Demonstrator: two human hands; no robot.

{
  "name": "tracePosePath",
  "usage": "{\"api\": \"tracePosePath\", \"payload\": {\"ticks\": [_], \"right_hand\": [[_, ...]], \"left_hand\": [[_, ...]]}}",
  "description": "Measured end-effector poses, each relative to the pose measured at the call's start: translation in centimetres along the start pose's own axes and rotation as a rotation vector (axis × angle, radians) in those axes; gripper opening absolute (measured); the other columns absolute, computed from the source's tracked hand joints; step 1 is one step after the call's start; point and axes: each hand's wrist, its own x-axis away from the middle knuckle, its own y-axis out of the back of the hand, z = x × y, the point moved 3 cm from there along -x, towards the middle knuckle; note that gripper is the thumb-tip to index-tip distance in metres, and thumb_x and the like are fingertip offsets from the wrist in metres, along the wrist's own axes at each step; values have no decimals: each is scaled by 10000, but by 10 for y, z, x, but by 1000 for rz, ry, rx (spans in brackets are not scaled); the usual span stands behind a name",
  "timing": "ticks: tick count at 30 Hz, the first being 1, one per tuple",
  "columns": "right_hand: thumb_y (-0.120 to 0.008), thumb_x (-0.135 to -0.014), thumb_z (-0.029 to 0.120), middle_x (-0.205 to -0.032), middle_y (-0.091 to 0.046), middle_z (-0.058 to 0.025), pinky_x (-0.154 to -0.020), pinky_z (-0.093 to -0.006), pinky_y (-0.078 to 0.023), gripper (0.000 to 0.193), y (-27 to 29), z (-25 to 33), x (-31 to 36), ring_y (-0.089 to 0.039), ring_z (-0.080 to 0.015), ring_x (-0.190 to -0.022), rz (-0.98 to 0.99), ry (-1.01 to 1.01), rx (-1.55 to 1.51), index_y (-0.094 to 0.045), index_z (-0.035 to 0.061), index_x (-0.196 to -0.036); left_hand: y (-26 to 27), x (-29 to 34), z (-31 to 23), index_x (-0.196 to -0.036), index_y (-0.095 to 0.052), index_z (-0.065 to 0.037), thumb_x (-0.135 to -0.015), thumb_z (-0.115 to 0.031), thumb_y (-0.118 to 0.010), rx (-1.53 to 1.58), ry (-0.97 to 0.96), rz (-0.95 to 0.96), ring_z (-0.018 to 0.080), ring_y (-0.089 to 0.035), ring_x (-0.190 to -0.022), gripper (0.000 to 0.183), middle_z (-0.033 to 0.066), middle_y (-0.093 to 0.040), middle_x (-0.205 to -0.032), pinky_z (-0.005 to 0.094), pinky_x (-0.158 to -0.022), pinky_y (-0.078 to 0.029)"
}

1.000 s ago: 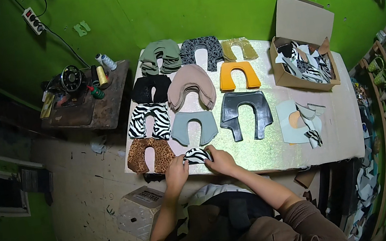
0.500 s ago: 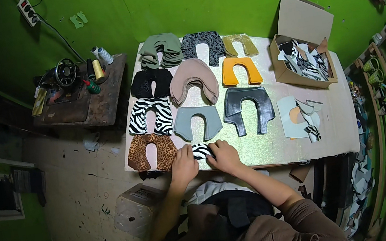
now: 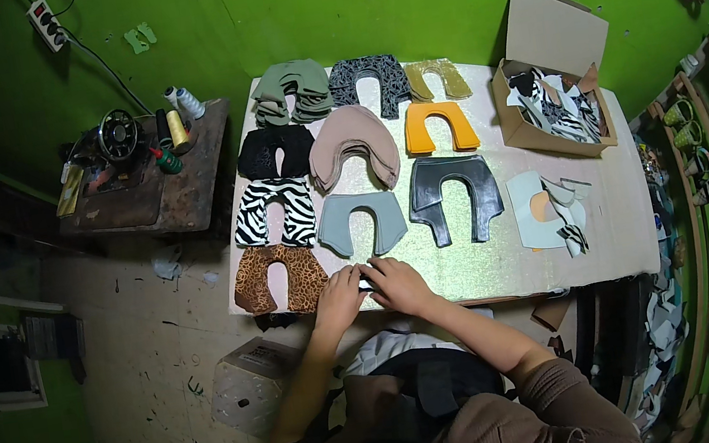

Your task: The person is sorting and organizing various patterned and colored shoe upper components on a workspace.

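Observation:
At the table's front edge, my left hand (image 3: pixel 341 298) and my right hand (image 3: pixel 399 285) are close together over a small zebra-print piece (image 3: pixel 365 285). Both hands' fingers are bent down around it, and only a sliver of black and white shows between them. Just left of my left hand lies a stack of leopard-print U-shaped pieces (image 3: pixel 303 277). Beyond my hands are grey-blue U-shaped pieces (image 3: pixel 337 225) and glossy black U-shaped pieces (image 3: pixel 434 219). A zebra-print U-shaped stack (image 3: pixel 248 214) lies past the leopard one.
Farther back lie more U-shaped stacks: green (image 3: pixel 310 77), black, patterned, pink (image 3: pixel 350 129), gold and orange (image 3: pixel 417 134). An open cardboard box (image 3: pixel 543 134) of scraps stands at the right, with loose cut pieces (image 3: pixel 535 236) nearer. A sewing machine (image 3: pixel 120 137) stands on the left table.
My right hand has slid left up to my left hand, covering most of the zebra-print piece that showed between them. The view has shifted slightly.

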Motion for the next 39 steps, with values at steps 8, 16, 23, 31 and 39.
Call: {"api": "tracePosePath", "payload": {"ticks": [8, 16, 23, 31, 39], "right_hand": [[-652, -705, 125, -1129, -511, -187, -822, -377, -459, 483, -6, -7, 5, -515, -325, -968, -110, 9, -28, -498, 30, -1153], [-652, -709, 118, -1126, -505, -193, -833, -379, -455, 450, -2, -11, 13, -509, -336, -978, -134, -23, -42, -510, 22, -1125], [-683, -724, 179, -1105, -492, -184, -842, -392, -440, 475, 9, -10, 30, -500, -344, -999, -191, -99, -39, -505, 39, -1141], [-674, -734, 160, -1025, -528, -156, -817, -389, -443, 393, 4, -18, 31, -525, -329, -953, -217, -91, -111, -530, 32, -1075], [-680, -734, 186, -1093, -503, -173, -836, -374, -447, 426, 9, -14, 32, -534, -331, -967, -219, -103, -106, -527, 31, -1100]], "left_hand": [[-3, -4, -3, -1237, -432, 10, -740, -144, -657, 47, -3, 3, 314, -495, -1043, 567, 152, -489, -1150, 379, -868, -436], [-5, -8, -7, -1262, -418, -52, -745, -171, -666, 23, -13, 6, 301, -502, -1010, 586, 139, -490, -1110, 378, -805, -467], [-3, -2, -6, -1242, -429, -40, -751, -178, -662, 57, -17, -25, 303, -498, -1029, 560, 139, -487, -1135, 384, -824, -459], [-4, 1, -3, -1175, -471, -3, -760, -164, -651, 78, -1, -54, 284, -508, -1019, 480, 112, -511, -1113, 363, -835, -452], [3, 2, -8, -1171, -490, 6, -742, -185, -666, 65, 5, -99, 321, -503, -1029, 502, 159, -506, -1135, 390, -860, -433]]}}
